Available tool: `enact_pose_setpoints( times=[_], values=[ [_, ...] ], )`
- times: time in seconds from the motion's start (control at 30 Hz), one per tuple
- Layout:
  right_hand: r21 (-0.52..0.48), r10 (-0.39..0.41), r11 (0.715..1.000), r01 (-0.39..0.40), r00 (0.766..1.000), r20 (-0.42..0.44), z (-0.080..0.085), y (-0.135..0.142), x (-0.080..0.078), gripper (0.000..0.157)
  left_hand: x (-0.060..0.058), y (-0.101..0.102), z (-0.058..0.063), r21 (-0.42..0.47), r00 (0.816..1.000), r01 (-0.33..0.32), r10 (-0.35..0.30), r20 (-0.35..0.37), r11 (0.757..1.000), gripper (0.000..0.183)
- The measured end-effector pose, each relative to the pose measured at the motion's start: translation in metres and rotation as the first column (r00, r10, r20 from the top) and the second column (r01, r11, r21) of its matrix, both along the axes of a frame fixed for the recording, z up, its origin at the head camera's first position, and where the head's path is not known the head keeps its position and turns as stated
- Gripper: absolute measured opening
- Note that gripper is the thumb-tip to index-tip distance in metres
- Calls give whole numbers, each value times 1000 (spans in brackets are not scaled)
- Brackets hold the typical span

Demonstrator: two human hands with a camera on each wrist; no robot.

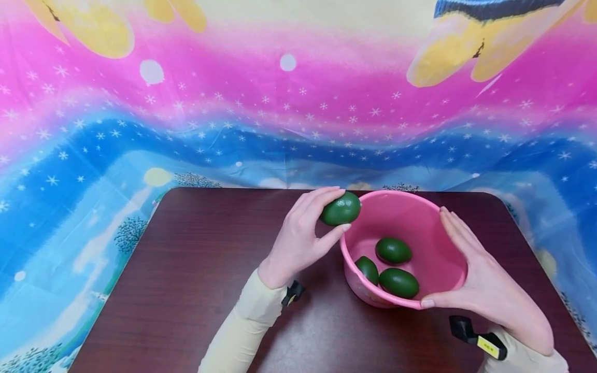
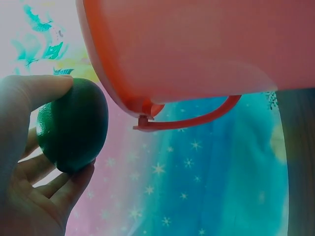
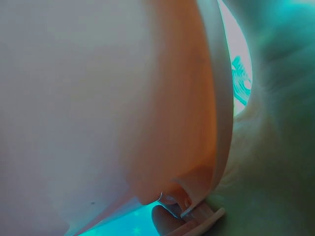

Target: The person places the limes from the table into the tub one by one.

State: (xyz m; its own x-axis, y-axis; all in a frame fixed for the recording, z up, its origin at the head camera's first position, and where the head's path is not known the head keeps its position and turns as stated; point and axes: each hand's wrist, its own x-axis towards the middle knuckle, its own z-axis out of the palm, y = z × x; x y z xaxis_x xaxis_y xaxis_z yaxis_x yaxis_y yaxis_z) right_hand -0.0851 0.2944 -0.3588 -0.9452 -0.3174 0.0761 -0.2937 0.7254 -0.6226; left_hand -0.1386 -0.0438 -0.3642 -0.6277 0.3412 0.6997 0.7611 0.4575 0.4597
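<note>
My left hand (image 1: 300,230) pinches a dark green avocado (image 1: 342,209) between thumb and fingers, at the left rim of a pink bucket (image 1: 450,243). In the left wrist view the held avocado (image 2: 74,125) is outside the bucket wall (image 2: 197,49), beside its rim. Three more avocados lie on the bucket's floor: one toward the back (image 1: 394,250), one at the left (image 1: 367,270) and one at the front (image 1: 399,283). My right hand (image 1: 489,280) grips the bucket's right side, thumb on the front rim and fingers at the far right rim.
The bucket stands on a dark brown wooden table (image 1: 186,290), right of its middle. Its handle (image 2: 197,119) hangs down on the outside. A colourful printed cloth (image 1: 280,114) hangs behind the table and along its sides.
</note>
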Motion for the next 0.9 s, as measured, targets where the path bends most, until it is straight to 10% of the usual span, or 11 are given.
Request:
enact_pose_setpoints(
  times=[0.9],
  values=[
    [-5,17,1000,-17,1000,13,2,0,-1,146,-11,27,-1,-27,995,100,-101,-16,995,66]
  ],
)
